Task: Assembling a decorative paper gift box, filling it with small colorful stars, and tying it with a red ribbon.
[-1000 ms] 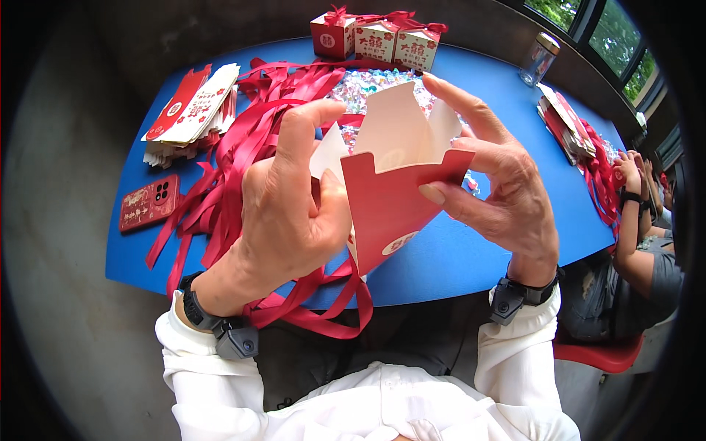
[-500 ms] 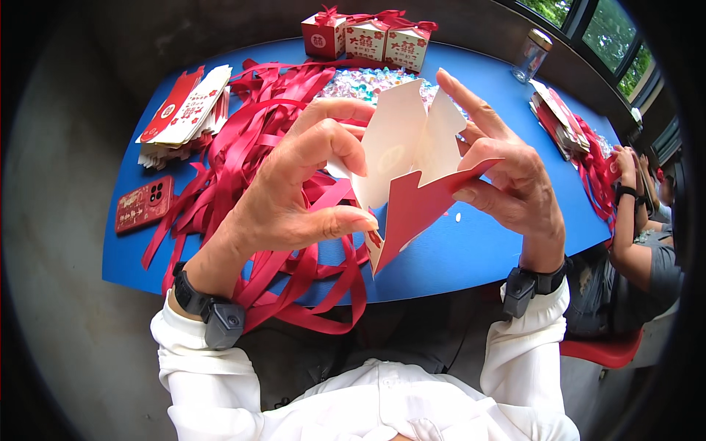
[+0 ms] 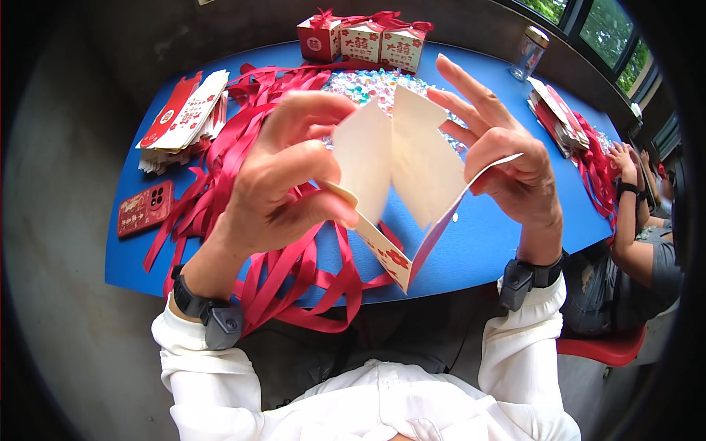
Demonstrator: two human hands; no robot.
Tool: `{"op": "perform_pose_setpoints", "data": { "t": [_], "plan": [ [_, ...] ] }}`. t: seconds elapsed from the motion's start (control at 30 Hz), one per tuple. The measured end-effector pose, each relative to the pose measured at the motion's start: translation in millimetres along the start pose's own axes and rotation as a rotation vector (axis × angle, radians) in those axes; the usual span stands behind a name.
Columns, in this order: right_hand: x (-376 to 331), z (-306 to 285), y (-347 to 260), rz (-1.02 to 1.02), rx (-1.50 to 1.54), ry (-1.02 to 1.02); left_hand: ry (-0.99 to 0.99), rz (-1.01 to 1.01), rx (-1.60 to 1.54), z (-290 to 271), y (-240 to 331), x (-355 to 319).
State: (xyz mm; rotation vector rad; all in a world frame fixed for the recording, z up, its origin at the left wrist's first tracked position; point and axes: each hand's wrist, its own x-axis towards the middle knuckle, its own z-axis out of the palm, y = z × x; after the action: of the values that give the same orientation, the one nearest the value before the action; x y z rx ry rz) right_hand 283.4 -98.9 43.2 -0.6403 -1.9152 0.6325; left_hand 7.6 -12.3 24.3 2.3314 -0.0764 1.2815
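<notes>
Both hands hold an unfolded cardboard gift box (image 3: 403,176) up in front of me, its pale inside facing me and a red flowered outside showing at the lower edge. My left hand (image 3: 283,180) pinches its left panel between thumb and fingers. My right hand (image 3: 507,165) grips the right panel's edge, with the fingers spread upward. Below the box lies a heap of red ribbons (image 3: 243,132) on the blue table (image 3: 485,242).
A stack of flat box blanks (image 3: 184,117) and a red phone (image 3: 145,208) lie at the left. Three finished red boxes (image 3: 360,40) stand at the far edge beside a pile of small wrapped sweets (image 3: 368,84). A jar (image 3: 528,51), more blanks (image 3: 559,110) and another person's arm (image 3: 632,206) are at the right.
The box has been turned and opened wider, so its pale inside now faces me instead of the red outside. Both hands rose slightly and moved apart with it.
</notes>
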Motion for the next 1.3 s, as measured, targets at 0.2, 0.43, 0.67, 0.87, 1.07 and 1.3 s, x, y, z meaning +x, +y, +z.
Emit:
{"op": "perform_pose_setpoints", "data": {
  "t": [0.2, 0.43, 0.67, 0.87, 1.07, 1.3],
  "plan": [
    [3, -7, -15, -0.005, -0.337, -0.090, -0.039, 0.285, 0.375, -8, 3, 7],
    [-1, 5, -24, 0.185, -0.495, 0.027, 0.004, 0.048, 0.355, -12, -1, 8],
    [4, 9, -21, 0.080, -0.514, 0.049, -0.034, 0.067, 0.192, -2, -12, 10],
    [12, 13, -21, -0.093, -0.629, 0.001, -0.045, 0.063, 0.089, 1, -6, 7],
    [15, 10, -26, 0.033, -0.667, -0.127, -0.078, 0.104, 0.163, -8, -6, 7],
    [11, 23, -31, 0.185, -0.745, -0.058, 0.038, -0.110, 0.136, 10, 4, -1]
  ]
}}
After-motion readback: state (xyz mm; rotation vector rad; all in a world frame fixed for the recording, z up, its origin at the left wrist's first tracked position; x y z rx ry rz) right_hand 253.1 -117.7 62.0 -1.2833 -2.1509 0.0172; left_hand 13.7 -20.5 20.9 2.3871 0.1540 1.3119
